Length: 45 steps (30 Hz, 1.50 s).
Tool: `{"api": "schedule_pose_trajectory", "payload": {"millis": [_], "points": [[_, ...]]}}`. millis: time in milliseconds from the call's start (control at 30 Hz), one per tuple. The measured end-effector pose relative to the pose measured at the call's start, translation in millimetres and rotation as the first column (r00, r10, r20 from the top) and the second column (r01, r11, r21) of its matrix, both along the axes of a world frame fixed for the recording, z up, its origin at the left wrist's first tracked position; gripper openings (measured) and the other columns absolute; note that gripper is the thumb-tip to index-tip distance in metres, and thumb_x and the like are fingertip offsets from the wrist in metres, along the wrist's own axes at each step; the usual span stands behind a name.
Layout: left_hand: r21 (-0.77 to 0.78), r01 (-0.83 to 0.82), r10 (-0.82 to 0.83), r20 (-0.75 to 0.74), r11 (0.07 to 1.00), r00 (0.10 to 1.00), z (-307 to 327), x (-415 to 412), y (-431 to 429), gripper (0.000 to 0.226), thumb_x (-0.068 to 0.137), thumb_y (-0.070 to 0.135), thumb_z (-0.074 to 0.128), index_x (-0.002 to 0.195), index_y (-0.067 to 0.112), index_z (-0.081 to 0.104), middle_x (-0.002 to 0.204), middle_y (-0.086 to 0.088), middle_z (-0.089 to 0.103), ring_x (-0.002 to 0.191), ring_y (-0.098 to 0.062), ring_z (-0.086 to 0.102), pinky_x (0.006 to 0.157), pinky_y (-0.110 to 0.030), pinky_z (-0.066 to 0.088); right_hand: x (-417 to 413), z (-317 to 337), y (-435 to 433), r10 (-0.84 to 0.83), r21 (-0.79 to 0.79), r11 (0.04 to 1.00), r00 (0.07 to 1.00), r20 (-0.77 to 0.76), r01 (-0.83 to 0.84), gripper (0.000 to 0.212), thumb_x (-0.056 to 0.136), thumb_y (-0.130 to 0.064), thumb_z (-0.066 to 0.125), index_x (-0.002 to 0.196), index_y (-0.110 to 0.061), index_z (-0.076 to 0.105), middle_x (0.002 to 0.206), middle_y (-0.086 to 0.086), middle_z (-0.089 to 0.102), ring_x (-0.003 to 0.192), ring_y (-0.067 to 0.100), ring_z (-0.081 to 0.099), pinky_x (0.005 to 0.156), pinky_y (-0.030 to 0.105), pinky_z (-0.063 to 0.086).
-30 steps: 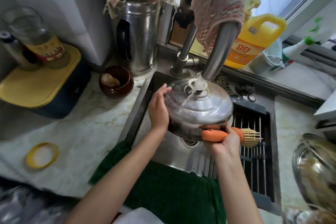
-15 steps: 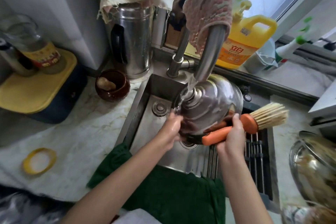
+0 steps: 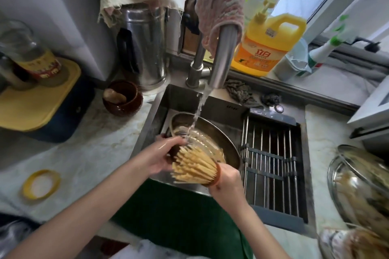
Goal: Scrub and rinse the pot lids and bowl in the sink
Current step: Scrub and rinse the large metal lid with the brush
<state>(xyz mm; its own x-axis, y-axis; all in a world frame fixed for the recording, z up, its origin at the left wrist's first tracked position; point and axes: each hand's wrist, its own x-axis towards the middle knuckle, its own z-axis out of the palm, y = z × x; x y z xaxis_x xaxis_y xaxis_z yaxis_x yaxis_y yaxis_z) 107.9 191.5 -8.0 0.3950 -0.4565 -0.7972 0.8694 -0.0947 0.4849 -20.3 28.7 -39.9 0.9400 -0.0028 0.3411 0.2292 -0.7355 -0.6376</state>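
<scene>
The pot lid (image 3: 228, 140) is held inverted in the sink (image 3: 181, 99) at frame centre, under the water stream (image 3: 200, 107) from the faucet (image 3: 223, 57). Its near rim is gripped by the curled left hand (image 3: 162, 157). The brush (image 3: 194, 166) is gripped by the right hand (image 3: 228, 176), with its bristles at the lid's inside.

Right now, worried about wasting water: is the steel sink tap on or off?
On: a stream of water falls from the steel tap spout onto the metal pot lid.
</scene>
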Motion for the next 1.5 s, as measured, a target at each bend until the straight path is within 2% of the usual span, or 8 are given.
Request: {"api": "schedule_pose_trajectory", "payload": {"millis": [100, 233, 500, 733, 1133, 1233, 1400, 1500], "points": [[0.103, 0.012, -0.007, -0.055, 0.995, 0.998, 1.2, -7.7, 6.7, 0.007, 0.089, 0.008, 0.051, 0.082, 0.006, 0.052, 0.062, -0.008, 0.063, 0.06, -0.022, 0.064, 0.051, -0.028, 0.053, 0.7, 0.5, -1.7, 0.126, -0.042, 0.99, 0.985, -0.121, -0.132, 0.023, 0.086, -0.03, 0.06, 0.088, -0.01, 0.071, 0.081, -0.004, 0.071, 0.074, 0.006, 0.064, 0.067, 0.02, 0.054], [0.115, -0.12, 0.13, -0.084, 0.986, 0.988, 7.1, -10.8, 21.0, 0.033, 0.087, 0.001, 0.043, 0.119, 0.011, 0.045, 0.113, -0.022, 0.056, 0.101, -0.037, 0.058, 0.057, -0.048, 0.059, 7.7, 15.2, -9.9, 0.104, 0.359, 0.933, 0.927, -0.361, 0.036, 0.014, 0.089, -0.024, 0.056, 0.095, -0.025, 0.069, 0.09, -0.024, 0.069, 0.086, -0.001, 0.065, 0.074, 0.019, 0.053], [0.143, -0.167, 0.169, -0.004, 0.976, 0.986, 13.9, -12.5, 50.1, 0.049, 0.086, -0.004, 0.045, 0.128, 0.019, 0.036, 0.111, -0.02, 0.05, 0.093, -0.041, 0.054, 0.05, -0.055, 0.055, 106.3, 50.6, -11.6, 0.406, 0.7, -0.032, 0.649, -0.643, 0.714, 0.019, 0.083, 0.008, 0.054, 0.097, 0.001, 0.065, 0.088, 0.013, 0.073, 0.074, 0.019, 0.072, 0.068, 0.026, 0.059], [0.104, -0.225, 0.225, 0.012, 0.969, 0.974, 15.8, -20.8, 57.1, 0.055, 0.081, -0.007, 0.04, 0.132, 0.013, 0.038, 0.11, -0.024, 0.052, 0.088, -0.041, 0.057, 0.049, -0.051, 0.054, 119.6, 45.7, 16.6, 0.484, 0.648, -0.095, 0.604, -0.633, 0.755, 0.013, 0.087, -0.008, 0.063, 0.074, -0.006, 0.062, 0.06, 0.005, 0.061, 0.049, 0.011, 0.06, 0.048, 0.02, 0.053], [0.132, -0.284, 0.282, 0.038, 0.95, 0.959, 23.7, -23.8, 51.3, 0.038, 0.078, -0.011, 0.036, 0.109, 0.006, 0.049, 0.097, -0.018, 0.055, 0.086, -0.038, 0.056, 0.047, -0.054, 0.055, 110.8, 60.1, 0.0, 0.55, 0.754, 0.034, 0.618, -0.562, 0.656, 0.009, 0.092, -0.013, 0.054, 0.085, -0.009, 0.055, 0.073, 0.006, 0.058, 0.066, 0.019, 0.066, 0.061, 0.032, 0.058], [0.125, -0.276, 0.278, 0.002, 0.953, 0.961, 24.1, -21.5, 50.9, 0.043, 0.076, -0.01, 0.036, 0.113, 0.002, 0.052, 0.099, -0.02, 0.056, 0.088, -0.039, 0.057, 0.047, -0.047, 0.054, 106.3, 62.9, -17.3, 0.505, 0.738, 0.327, 0.551, -0.664, 0.591, 0.017, 0.096, -0.027, 0.051, 0.094, -0.012, 0.046, 0.066, 0.002, 0.049, 0.052, 0.014, 0.053, 0.053, 0.028, 0.05], [0.145, -0.259, 0.263, -0.004, 0.955, 0.965, 22.1, -14.9, 50.5, 0.045, 0.077, -0.009, 0.034, 0.118, 0.005, 0.048, 0.104, -0.021, 0.054, 0.091, -0.039, 0.056, 0.047, -0.046, 0.055, 103.1, 85.2, -50.3, 0.145, 0.261, 0.952, 0.516, -0.844, 0.159, 0.043, 0.095, -0.014, 0.052, 0.133, -0.02, 0.033, 0.095, 0.01, 0.058, 0.066, 0.017, 0.057, 0.055, 0.027, 0.05], [0.171, -0.222, 0.226, -0.005, 0.96, 0.974, 18.4, -10.1, 50.4, 0.05, 0.075, -0.008, 0.037, 0.122, 0.005, 0.047, 0.109, -0.023, 0.054, 0.094, -0.04, 0.058, 0.051, -0.047, 0.056, 106.8, 85.6, -58.3, 0.054, -0.354, 0.863, 0.762, -0.645, -0.36, 0.067, 0.09, -0.025, 0.061, 0.145, -0.04, 0.027, 0.125, -0.003, 0.058, 0.102, 0.021, 0.061, 0.081, 0.034, 0.051]]}}
